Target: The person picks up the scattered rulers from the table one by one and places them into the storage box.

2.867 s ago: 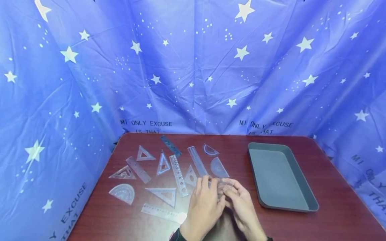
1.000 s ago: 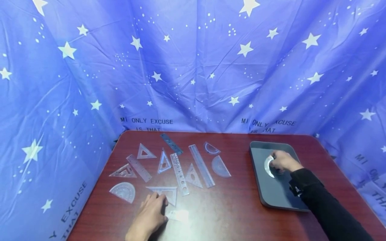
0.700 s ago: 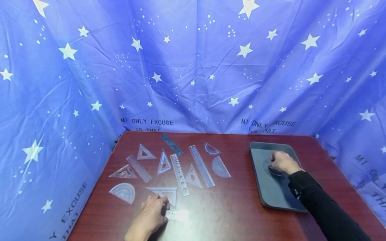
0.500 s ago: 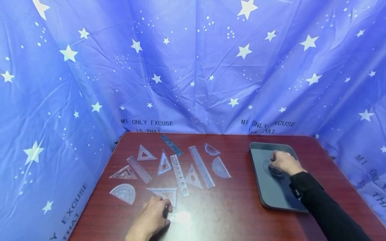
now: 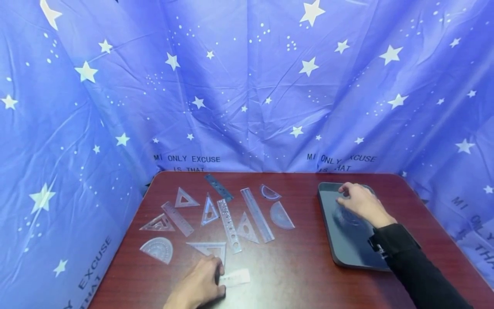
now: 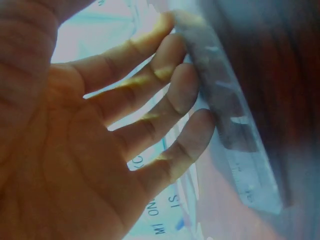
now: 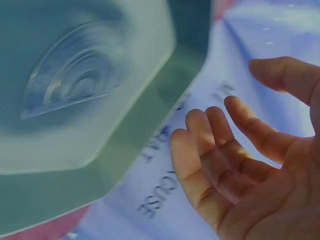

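In the head view my left hand (image 5: 198, 281) pinches a clear ruler (image 5: 236, 278) near the table's front, its right end showing past the fingers. The left wrist view has the fingertips against the ruler (image 6: 240, 135); the thumb's tip lies out of frame. Just above the ruler is a large clear set square (image 5: 216, 246), partly covered by that hand. My right hand (image 5: 362, 204) hovers over the grey tray (image 5: 333, 253), fingers loosely spread and holding nothing. Below it a clear protractor (image 7: 75, 80) lies on the tray's floor, apart from the fingers (image 7: 185, 150).
Several clear rulers, set squares and protractors lie spread over the left and middle of the table (image 5: 293, 266), among them a half-round protractor (image 5: 157, 249) and a long ruler (image 5: 257, 214). A star-printed curtain (image 5: 247, 86) hangs behind the table.
Both hands were together at the front middle, then parted. The right hand set the protractor in the tray, let go and rose. The ruler at my left hand has swung, its right end higher.
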### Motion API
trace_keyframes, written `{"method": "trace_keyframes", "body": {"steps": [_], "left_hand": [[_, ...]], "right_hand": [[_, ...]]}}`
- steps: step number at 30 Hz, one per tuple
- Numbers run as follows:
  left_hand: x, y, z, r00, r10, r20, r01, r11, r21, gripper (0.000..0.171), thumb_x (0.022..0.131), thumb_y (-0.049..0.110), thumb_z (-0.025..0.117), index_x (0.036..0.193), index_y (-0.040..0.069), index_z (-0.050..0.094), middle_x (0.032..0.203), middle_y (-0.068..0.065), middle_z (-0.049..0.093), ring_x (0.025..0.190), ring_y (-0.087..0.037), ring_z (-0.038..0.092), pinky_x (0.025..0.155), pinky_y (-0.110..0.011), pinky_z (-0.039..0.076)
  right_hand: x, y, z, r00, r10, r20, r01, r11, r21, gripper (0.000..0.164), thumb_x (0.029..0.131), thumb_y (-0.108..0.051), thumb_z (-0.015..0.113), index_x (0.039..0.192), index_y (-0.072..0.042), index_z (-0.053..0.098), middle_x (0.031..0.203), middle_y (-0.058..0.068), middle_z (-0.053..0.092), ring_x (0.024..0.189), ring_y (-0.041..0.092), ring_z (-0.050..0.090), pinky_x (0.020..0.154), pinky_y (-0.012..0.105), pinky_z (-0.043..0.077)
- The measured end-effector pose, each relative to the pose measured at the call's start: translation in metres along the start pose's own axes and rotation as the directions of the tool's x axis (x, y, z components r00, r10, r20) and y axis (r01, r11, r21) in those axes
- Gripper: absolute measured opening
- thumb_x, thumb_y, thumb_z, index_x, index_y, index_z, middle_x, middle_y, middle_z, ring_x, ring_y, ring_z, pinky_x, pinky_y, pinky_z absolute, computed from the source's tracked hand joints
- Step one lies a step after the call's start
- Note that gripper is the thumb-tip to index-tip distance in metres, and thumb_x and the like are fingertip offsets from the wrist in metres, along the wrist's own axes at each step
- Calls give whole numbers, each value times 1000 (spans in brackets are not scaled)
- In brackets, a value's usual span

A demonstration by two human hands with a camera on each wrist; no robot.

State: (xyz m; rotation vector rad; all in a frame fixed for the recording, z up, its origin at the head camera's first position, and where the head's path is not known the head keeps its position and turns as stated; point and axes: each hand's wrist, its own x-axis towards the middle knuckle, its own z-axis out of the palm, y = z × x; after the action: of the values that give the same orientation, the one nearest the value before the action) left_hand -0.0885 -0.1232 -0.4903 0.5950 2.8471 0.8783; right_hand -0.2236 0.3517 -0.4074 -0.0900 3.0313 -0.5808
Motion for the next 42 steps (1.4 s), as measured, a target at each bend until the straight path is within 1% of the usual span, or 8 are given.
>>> {"method": "trace_keyframes", "body": {"steps": [7, 11, 16, 19, 22, 24, 35, 42], "left_hand": [[0, 6, 2, 997, -73, -39, 72, 997, -10, 30, 69, 18, 83, 94, 18, 66, 82, 10, 54, 67, -2, 46, 58, -26, 44], [1, 5, 4, 996, -45, -75, 45, 999, -1, 34, 67, 15, 85, 95, 16, 66, 89, 8, 55, 72, -4, 51, 60, -28, 49], [-2, -9, 23, 982, 17, -188, 1, 996, 92, 52, 55, 23, 94, 96, 18, 62, 93, 7, 53, 79, -10, 56, 66, -35, 54], [-5, -2, 20, 984, -50, -168, 68, 992, 104, 55, 56, 20, 93, 98, 15, 59, 96, 0, 56, 83, -19, 61, 71, -44, 58], [-7, 13, 6, 985, -153, -78, 158, 985, 62, 47, 64, 11, 89, 99, 9, 58, 93, -9, 62, 83, -29, 66, 74, -52, 60], [-7, 15, 5, 983, -167, -70, 171, 984, 48, 44, 67, 10, 89, 99, 7, 59, 90, -11, 65, 81, -31, 68, 73, -53, 61], [1, 23, 7, 982, -140, -128, 156, 980, 127, 44, 62, 9, 86, 96, 11, 58, 86, -4, 61, 73, -24, 63, 63, -46, 56], [14, 44, -1, 969, -31, -244, 62, 991, 122, 42, 65, 8, 80, 103, 12, 64, 92, 0, 61, 86, -19, 64, 77, -42, 59]], "right_hand": [[-14, -40, -2, 995, -77, -63, 80, 996, 40, 37, 100, -19, 75, 128, 3, 66, 120, 28, 69, 104, 41, 70, 81, 55, 60], [-23, -61, 0, 986, -134, -101, 139, 990, 39, 32, 100, -22, 75, 124, -3, 69, 119, 22, 70, 103, 36, 71, 80, 53, 60], [-34, -84, 4, 973, -189, -130, 195, 980, 39, 28, 99, -26, 75, 122, -9, 70, 115, 13, 71, 101, 29, 70, 79, 49, 58], [-42, -95, 6, 967, -209, -143, 217, 975, 41, 29, 99, -27, 77, 122, -11, 71, 112, 9, 70, 99, 26, 69, 78, 49, 57], [-50, -103, 10, 962, -228, -151, 237, 970, 45, 29, 98, -26, 77, 123, -12, 71, 115, 8, 71, 101, 27, 69, 82, 51, 58], [-55, -108, 14, 958, -241, -154, 253, 965, 64, 29, 98, -25, 77, 123, -11, 71, 117, 8, 71, 103, 27, 69, 83, 50, 58], [-74, -123, 44, 945, -256, -204, 304, 917, 256, 26, 95, -17, 79, 119, -13, 72, 107, -2, 72, 93, 14, 70, 78, 30, 57], [-83, -132, 73, 972, -187, -145, 230, 884, 407, 36, 95, -15, 79, 129, -8, 68, 114, 6, 73, 97, 16, 70, 82, 30, 58]]}}
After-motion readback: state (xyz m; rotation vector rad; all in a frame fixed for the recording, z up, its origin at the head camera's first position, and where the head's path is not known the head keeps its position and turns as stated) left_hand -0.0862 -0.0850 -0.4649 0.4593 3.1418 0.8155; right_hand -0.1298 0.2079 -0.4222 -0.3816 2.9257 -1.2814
